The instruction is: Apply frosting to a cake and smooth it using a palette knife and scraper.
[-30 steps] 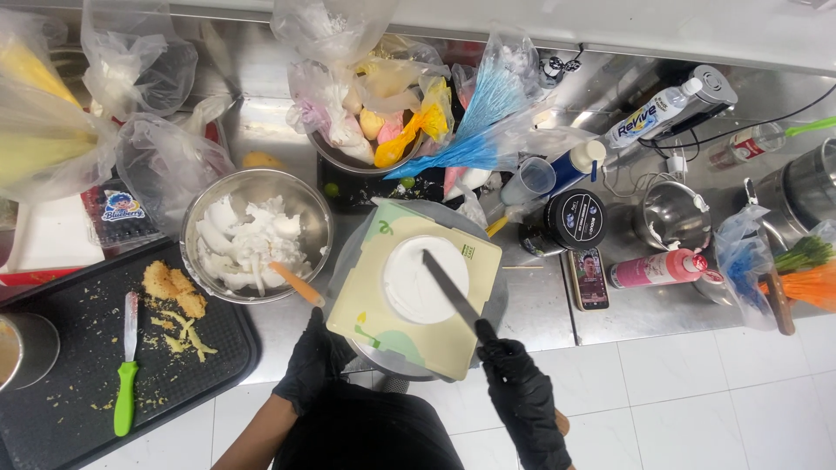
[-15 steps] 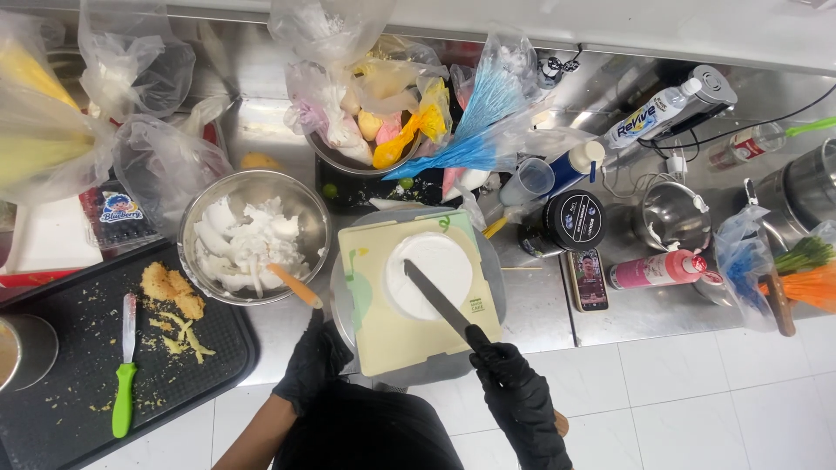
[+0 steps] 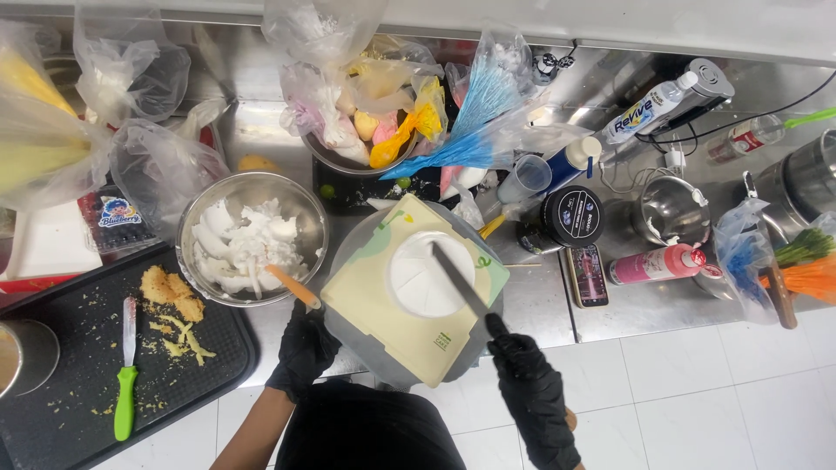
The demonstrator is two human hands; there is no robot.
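Over cake (image 3: 383,322), R hand (image 3: 522,370) grips knife (image 3: 460,290); L hand (image 3: 305,348) grasps turntable (image 3: 348,252).

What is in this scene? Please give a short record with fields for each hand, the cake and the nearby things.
Left hand: black-gloved left hand at the edge of the grey round turntable
Right hand: black-gloved right hand holds the long dark spatula blade over the cake
Cake: pale yellow square cake with a white round centre
Nearby: steel bowl of white cream, green-handled knife on the black tray
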